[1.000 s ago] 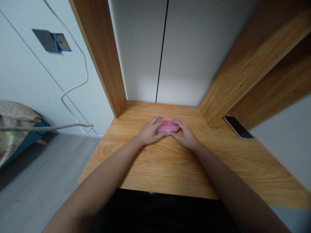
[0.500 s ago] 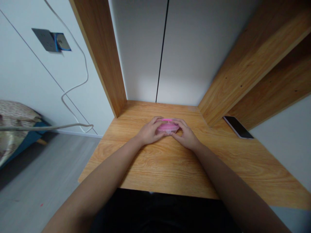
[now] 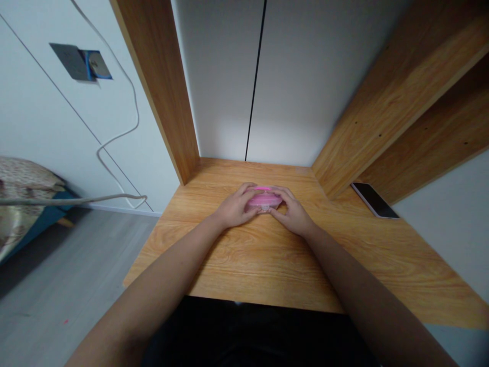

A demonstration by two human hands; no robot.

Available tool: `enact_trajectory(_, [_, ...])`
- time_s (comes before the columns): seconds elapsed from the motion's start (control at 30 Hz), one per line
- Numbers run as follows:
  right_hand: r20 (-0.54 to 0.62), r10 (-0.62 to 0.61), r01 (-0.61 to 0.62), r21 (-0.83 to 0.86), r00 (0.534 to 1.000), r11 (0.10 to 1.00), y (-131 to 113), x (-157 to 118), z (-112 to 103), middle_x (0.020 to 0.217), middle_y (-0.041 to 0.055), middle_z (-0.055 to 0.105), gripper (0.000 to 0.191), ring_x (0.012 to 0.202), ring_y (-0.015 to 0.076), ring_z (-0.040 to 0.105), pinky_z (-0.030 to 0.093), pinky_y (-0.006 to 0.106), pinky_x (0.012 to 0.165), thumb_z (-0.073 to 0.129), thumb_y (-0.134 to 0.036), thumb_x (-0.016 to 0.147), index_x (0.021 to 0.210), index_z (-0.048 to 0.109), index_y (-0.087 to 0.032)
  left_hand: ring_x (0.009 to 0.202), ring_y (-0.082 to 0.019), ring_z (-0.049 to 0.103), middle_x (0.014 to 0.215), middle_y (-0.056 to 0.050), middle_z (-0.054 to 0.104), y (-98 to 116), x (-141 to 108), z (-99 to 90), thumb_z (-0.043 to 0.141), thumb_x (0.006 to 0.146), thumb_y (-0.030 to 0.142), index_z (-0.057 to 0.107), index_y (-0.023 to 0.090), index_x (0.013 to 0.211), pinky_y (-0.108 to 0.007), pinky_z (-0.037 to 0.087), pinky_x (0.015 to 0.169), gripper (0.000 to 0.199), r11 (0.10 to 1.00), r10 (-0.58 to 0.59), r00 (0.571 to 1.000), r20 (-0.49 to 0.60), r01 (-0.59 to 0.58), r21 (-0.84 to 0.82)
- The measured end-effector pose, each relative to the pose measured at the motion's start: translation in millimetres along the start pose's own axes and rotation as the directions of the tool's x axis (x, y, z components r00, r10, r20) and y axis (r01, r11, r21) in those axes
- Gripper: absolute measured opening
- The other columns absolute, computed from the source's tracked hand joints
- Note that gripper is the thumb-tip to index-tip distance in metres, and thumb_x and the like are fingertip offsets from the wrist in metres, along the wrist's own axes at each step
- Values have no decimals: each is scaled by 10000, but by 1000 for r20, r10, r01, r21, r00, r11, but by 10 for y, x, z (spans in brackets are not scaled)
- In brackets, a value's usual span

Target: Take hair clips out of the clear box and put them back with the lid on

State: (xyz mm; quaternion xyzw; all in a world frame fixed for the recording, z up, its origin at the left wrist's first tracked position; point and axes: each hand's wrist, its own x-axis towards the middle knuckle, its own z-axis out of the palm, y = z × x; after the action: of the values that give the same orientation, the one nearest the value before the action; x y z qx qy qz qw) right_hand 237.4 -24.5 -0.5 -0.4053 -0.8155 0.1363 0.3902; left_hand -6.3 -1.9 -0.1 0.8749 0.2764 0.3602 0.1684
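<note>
A small pink, partly see-through plastic container [image 3: 263, 199] rests on the wooden desktop [image 3: 260, 260], with a brighter pink strip along its far side. My left hand [image 3: 237, 206] is wrapped round its left side, thumb at the near edge and fingers over the top. From the right, my right hand [image 3: 291, 212] grips it in the same way, its thumb by the clear tab at the front. The fingers cover both ends of the container, and what is inside cannot be made out.
A phone [image 3: 375, 200] with a dark screen lies at the right, against the wooden shelf unit [image 3: 359, 122]. An upright wooden panel [image 3: 160, 81] borders the desk's back left. A pale cable [image 3: 136, 102] hangs down the wall, near an open socket box [image 3: 100, 64].
</note>
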Motion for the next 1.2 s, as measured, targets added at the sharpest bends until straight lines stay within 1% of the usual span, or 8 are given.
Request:
enact_trajectory(0.17, [4,-4,4,-11,1000,1000,10,-2,7,1346,102,567,482,1329,281,513,416,527,1154,695,-270,875,1336,556,-284,1328,-304,508,1417,-161,474,-19,2,11,628,922,390,475,220,1450,-475,481,1106,575,1000,20,1000,-9,-20,-1])
enact_trajectory(0.3, [-3,-12,12,-2,1000,1000,2,-1,1,1343,113,568,479,1320,285,521,422,528,1149,715,-318,876,1328,564,-272,1324,-300,512,1406,-158,489,-15,5,12,658,908,409,484,220,1446,-469,478,1109,595,999,32,999,-26,-32,-11])
enact_trajectory(0.43, [4,-27,27,9,1000,1000,-32,1,-29,1341,111,572,506,1322,291,519,421,528,1151,737,-343,862,1334,566,-279,1316,-311,525,1414,-171,493,8,2,-4,686,886,477,496,213,1440,-476,483,1102,642,1000,22,1000,-19,-22,-10])
enact_trajectory(0.53, [11,-35,35,17,999,999,-42,-2,-43,1346,109,571,524,1324,294,519,420,532,1152,743,-344,857,1345,562,-285,1330,-317,518,1425,-178,489,13,1,-11,679,889,501,509,206,1431,-481,473,1115,640,1000,2,1000,-14,-2,-2])
enact_trajectory(0.73, [-1,-10,10,22,1000,1000,-4,-9,-12,1347,106,568,510,1324,289,521,435,523,1143,739,-407,869,1337,572,-290,1314,-294,534,1419,-152,497,-8,6,-3,657,912,483,498,245,1445,-464,487,1100,605,1000,-8,1000,-11,8,-2])
enact_trajectory(0.87, [-5,4,-4,17,1000,1000,1,-5,3,1338,110,571,501,1313,291,532,441,528,1138,734,-437,873,1327,580,-289,1316,-295,533,1421,-149,497,-1,8,1,661,908,491,506,245,1439,-464,487,1101,606,1000,-20,1000,-12,21,10])
enact_trajectory(1.2, [-21,1,0,13,1000,1000,3,1,13,1322,104,587,496,1289,287,547,454,521,1123,751,-434,860,1307,592,-292,1317,-298,534,1398,-153,525,3,15,8,640,916,508,542,223,1409,-463,480,1110,577,998,-44,999,-22,45,36])
